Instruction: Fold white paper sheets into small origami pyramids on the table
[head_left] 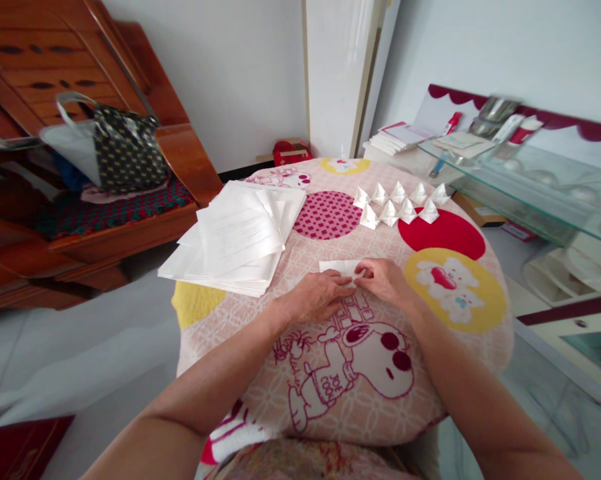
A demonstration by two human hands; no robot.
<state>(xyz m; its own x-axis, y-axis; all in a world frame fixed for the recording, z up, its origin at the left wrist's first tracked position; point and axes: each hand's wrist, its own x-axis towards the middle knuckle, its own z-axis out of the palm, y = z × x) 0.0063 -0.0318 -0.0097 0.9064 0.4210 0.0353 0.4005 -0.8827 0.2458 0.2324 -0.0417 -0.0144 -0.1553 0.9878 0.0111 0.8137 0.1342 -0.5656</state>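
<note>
A small piece of white paper (336,266) lies on the cloth-covered round table, partly hidden under my fingers. My left hand (316,295) rests flat over its left and near side, fingers stretched out and pressing down. With thumb and fingers pinched together, my right hand (381,279) grips the right part of the same paper. Beyond my hands, several folded white paper boats (398,193) stand in two rows. To the left is a loose stack of white paper sheets (240,233), the top ones lying askew with faint print.
A patterned tablecloth (325,373) covers the round table. At the right stands a glass-topped cabinet (540,180) carrying cups and papers. A wooden bench (125,230) on the left holds a dotted bag (125,150). A red box (291,152) sits on the floor behind.
</note>
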